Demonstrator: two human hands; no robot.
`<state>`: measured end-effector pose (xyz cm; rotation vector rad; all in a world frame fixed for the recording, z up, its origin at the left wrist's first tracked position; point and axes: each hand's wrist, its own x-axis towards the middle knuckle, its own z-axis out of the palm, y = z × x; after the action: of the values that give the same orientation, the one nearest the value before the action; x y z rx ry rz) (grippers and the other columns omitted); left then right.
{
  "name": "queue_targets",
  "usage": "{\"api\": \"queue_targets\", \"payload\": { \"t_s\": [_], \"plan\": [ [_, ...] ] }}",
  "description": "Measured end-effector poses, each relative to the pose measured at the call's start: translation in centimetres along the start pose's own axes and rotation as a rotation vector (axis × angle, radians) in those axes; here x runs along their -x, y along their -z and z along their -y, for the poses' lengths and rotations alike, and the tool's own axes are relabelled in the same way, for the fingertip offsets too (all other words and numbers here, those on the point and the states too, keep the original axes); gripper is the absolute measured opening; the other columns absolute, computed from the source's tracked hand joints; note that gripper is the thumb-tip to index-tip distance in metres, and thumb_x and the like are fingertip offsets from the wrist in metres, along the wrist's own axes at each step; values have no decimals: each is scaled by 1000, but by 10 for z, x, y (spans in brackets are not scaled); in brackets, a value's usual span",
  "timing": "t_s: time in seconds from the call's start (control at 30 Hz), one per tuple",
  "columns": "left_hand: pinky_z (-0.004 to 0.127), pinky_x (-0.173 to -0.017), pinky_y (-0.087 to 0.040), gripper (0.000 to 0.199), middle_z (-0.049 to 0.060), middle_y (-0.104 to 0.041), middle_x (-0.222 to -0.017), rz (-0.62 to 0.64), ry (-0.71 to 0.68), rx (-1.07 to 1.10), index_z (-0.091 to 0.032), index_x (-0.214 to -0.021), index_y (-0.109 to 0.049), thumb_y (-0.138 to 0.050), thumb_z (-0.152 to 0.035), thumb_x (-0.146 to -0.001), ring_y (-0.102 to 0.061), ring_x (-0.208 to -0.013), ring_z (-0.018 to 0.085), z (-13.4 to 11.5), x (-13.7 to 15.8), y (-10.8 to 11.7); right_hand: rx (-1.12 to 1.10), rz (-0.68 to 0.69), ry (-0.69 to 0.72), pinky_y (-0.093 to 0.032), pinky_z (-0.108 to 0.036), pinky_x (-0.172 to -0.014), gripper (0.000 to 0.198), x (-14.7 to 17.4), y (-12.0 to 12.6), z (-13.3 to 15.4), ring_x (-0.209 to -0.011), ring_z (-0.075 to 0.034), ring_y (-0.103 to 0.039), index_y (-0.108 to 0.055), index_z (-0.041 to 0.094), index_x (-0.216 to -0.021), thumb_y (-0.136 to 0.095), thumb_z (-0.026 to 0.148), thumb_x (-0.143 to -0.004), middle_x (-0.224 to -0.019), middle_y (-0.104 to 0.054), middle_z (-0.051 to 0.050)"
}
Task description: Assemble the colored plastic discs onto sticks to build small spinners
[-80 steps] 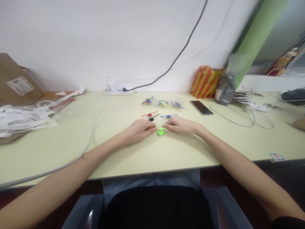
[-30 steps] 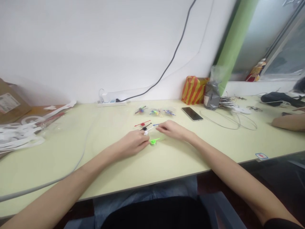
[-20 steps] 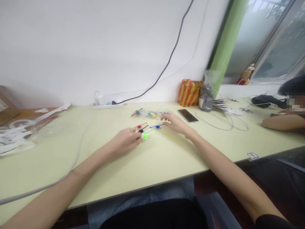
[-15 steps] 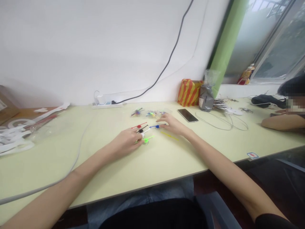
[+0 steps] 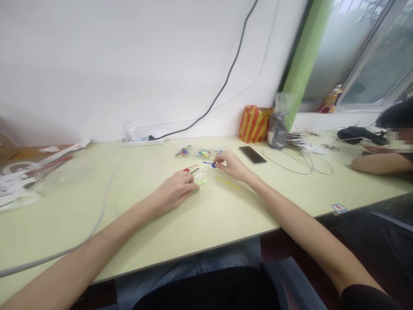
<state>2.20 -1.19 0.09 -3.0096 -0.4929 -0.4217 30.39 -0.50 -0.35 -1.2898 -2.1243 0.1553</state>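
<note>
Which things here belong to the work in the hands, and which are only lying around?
Likely in the work: blue arrow, green arrow, white arrow, black arrow, red arrow, yellow piece, bagged pieces.

Only lying around: phone, striped bag, grey bag, bottle.

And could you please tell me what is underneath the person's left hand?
The left hand is over the table, with parts of a black arrow, white arrow and green arrow showing beyond it. Whatever else lies beneath is covered.
</note>
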Motion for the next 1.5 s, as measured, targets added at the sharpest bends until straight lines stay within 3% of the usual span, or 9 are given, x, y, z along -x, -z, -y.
{"api": "queue_targets", "payload": {
  "t_s": [0.27,0.37,0.5,0.7,0.83,0.97,1.2,1.37,1.5],
  "plan": [
    [39,-89,-45,32,10,-59,-108,-56,90,-37,-26,-119,-68,-43,-20,-100,-55,-106,26,12,4,-2,68,143,-45,-42,-31,-84,29,4,16,5,-94,-20,-61,-68,17,-118,-63,15,-90,-99,-72,-7],
    [44,-95,-45,34,11,-56,-121,-49,105,-70,-26,-125,-65,-43,-21,-100,-53,-113,28,14,5,-5,96,318,-214,-43,-27,-69,23,10,50,-3,-77,-17,-62,-69,16,-108,-67,20,-86,-93,-70,-6],
    [48,-106,-42,38,13,-48,-139,-54,96,-83,-25,-133,-59,-41,-19,-101,-45,-130,30,7,5,-5,132,570,-469,-44,-27,-63,27,26,91,-13,-80,-20,-65,-69,17,-97,-78,29,-74,-97,-71,-8],
    [50,-111,-39,44,13,-49,-142,-62,62,-4,-26,-142,-50,-44,-17,-99,-41,-138,30,-9,2,-1,19,799,-676,-47,-29,-61,20,47,96,-10,-72,-19,-67,-63,19,-83,-75,25,-69,-83,-71,-6],
    [51,-112,-38,43,12,-51,-138,-47,61,28,-26,-140,-51,-46,-18,-99,-44,-135,30,-9,2,-3,41,757,-610,-48,-30,-59,18,48,104,-6,-69,-19,-65,-63,18,-86,-72,24,-71,-89,-70,-9],
    [51,-111,-38,44,13,-52,-138,-40,77,36,-26,-142,-50,-46,-18,-98,-45,-133,30,-7,3,-4,99,634,-330,-43,-27,-59,23,31,102,25,-75,-19,-61,-66,19,-96,-72,21,-74,-93,-67,-7],
    [50,-110,-41,33,11,-51,-139,-64,54,65,-25,-120,-64,-44,-13,-97,-40,-138,30,-5,5,1,6,807,146,-38,-24,-58,17,-7,23,109,-68,-14,-54,-63,18,-89,-71,11,-76,-84,-64,-1],
    [48,-111,-39,32,12,-50,-140,-99,94,39,-24,-120,-65,-43,-14,-98,-40,-138,29,-4,5,0,20,647,164,-41,-26,-70,6,2,32,96,-83,-18,-60,-68,18,-91,-66,16,-86,-95,-70,-5],
    [44,-107,-39,34,10,-57,-130,-114,34,58,-25,-121,-66,-43,-13,-99,-49,-128,26,-14,2,3,216,577,-74,-37,-27,-63,11,23,65,61,-72,-17,-60,-67,18,-84,-62,25,-91,-83,-70,-5]
  ]
}}
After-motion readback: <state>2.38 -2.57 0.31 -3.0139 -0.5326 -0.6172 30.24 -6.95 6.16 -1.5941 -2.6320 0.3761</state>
